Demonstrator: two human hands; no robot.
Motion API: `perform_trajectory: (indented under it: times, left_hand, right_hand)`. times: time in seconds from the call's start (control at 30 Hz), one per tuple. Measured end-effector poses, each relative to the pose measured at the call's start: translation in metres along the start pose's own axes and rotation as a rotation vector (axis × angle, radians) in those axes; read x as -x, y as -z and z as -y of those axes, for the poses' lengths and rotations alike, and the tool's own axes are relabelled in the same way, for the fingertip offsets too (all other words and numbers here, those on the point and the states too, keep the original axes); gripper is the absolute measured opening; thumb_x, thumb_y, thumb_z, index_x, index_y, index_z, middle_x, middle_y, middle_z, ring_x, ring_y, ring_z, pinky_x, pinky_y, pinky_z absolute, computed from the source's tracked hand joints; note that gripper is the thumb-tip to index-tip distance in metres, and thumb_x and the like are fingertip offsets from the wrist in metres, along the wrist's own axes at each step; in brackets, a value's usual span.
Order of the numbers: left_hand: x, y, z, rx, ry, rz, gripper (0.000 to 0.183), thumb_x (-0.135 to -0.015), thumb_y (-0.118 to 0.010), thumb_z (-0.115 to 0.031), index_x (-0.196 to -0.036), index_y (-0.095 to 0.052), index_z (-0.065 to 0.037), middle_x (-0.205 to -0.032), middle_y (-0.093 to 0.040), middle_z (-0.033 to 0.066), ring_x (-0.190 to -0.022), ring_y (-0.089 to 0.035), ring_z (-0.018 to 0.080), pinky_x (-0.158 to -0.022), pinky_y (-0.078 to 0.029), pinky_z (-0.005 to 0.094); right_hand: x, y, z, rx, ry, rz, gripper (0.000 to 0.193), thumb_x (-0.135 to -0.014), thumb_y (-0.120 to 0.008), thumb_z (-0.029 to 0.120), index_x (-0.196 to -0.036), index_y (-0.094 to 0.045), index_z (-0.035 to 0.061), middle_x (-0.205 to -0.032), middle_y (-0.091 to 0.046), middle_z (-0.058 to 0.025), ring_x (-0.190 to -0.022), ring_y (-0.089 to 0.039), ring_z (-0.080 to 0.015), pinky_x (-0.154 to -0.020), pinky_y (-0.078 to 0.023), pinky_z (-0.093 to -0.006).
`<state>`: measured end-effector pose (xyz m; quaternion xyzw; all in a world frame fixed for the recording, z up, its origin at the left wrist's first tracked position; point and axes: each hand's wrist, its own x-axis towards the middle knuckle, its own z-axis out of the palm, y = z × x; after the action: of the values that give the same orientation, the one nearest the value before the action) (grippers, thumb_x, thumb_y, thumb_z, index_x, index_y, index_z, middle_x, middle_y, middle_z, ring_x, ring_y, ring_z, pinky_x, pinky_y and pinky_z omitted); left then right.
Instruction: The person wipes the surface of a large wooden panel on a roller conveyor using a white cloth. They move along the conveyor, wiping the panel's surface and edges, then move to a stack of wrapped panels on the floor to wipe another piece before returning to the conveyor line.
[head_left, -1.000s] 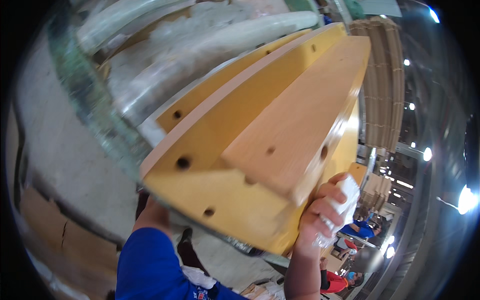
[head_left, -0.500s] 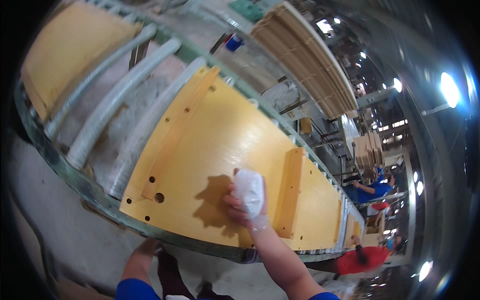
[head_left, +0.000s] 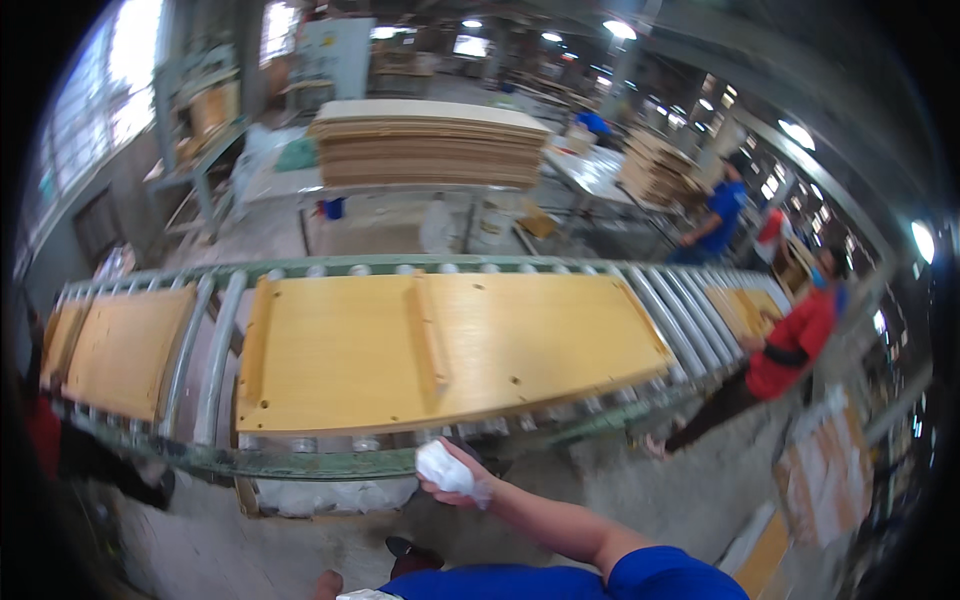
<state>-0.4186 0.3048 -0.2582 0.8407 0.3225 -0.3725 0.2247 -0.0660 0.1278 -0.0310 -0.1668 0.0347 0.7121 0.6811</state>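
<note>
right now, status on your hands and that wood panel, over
Right hand shut on white rag, below the conveyor edge. Left hand not in view. Wood panel flat on rollers, untouched. Nothing between.

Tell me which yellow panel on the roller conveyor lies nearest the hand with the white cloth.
The big middle panel, bearing a raised centre rib; the others lie far left and far right.

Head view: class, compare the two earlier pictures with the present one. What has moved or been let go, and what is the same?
The panel, first held tilted up close, now lies flat on the roller conveyor. The right hand, which pressed the white cloth on the panel's face half a second ago, has drawn back below the conveyor's near edge. The hand still grips the cloth. The left hand is out of view.
</note>
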Motion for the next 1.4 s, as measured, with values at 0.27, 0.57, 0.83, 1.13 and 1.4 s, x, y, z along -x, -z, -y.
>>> perform_trajectory:
  times: [0.27, 0.57, 0.83, 1.13, 1.4]
  left_hand:
    - [0.010, -0.046, -0.207, 0.009, -0.508, -0.038, 0.041, -0.087, -0.042, -0.034, -0.099, -0.066, -0.003, -0.103, -0.064, 0.0224, -0.094, -0.062, 0.0393, -0.083, -0.048, 0.0479]
    - [0.073, -0.036, -0.471, -0.028, -0.907, -0.011, 0.033, -0.085, -0.050, -0.030, -0.105, -0.065, -0.008, -0.098, -0.067, 0.0164, -0.095, -0.064, 0.0308, -0.083, -0.050, 0.0405]
    - [0.070, -0.038, -0.551, -0.400, -0.857, 0.078, 0.033, -0.084, -0.051, -0.031, -0.105, -0.067, -0.010, -0.104, -0.066, 0.0163, -0.098, -0.062, 0.0314, -0.085, -0.048, 0.0397]
    - [-0.003, -0.024, -0.687, -0.780, -0.802, 0.261, 0.034, -0.082, -0.052, -0.029, -0.104, -0.067, -0.009, -0.104, -0.066, 0.0170, -0.100, -0.062, 0.0315, -0.087, -0.048, 0.0396]
    - [0.001, -0.074, -0.983, -0.861, -1.039, 0.227, 0.034, -0.080, -0.051, -0.025, -0.106, -0.066, -0.009, -0.104, -0.066, 0.0168, -0.100, -0.062, 0.0318, -0.088, -0.048, 0.0391]
  right_hand:
    - [0.407, 0.134, -0.120, -0.251, 0.830, 0.020, 0.057, -0.090, -0.047, 0.054, -0.129, -0.046, 0.0114, -0.085, -0.056, -0.0090, -0.061, -0.048, -0.0170, -0.050, -0.039, -0.0275]
    - [0.639, 0.225, -0.315, -0.474, 1.733, -0.387, 0.047, -0.087, -0.051, 0.055, -0.101, -0.063, 0.0123, -0.093, -0.064, -0.0117, -0.071, -0.059, -0.0249, -0.054, -0.046, -0.0338]
    - [0.640, 0.239, -0.237, -0.524, 1.771, -0.126, 0.043, -0.086, -0.054, 0.052, -0.119, -0.060, 0.0249, -0.131, -0.053, -0.0052, -0.121, -0.045, -0.0352, -0.082, -0.049, -0.0495]
    - [0.733, 0.209, -0.130, -0.418, 1.886, -0.079, 0.054, -0.085, -0.055, 0.025, -0.136, -0.041, 0.0158, -0.143, -0.036, -0.0096, -0.125, -0.040, -0.0408, -0.070, -0.056, -0.0400]
    - [0.815, 0.273, -0.124, -0.698, 2.259, -0.203, 0.041, -0.075, -0.052, 0.005, -0.116, -0.051, 0.0067, -0.106, -0.054, -0.0117, -0.089, -0.053, -0.0255, -0.050, -0.042, -0.0289]
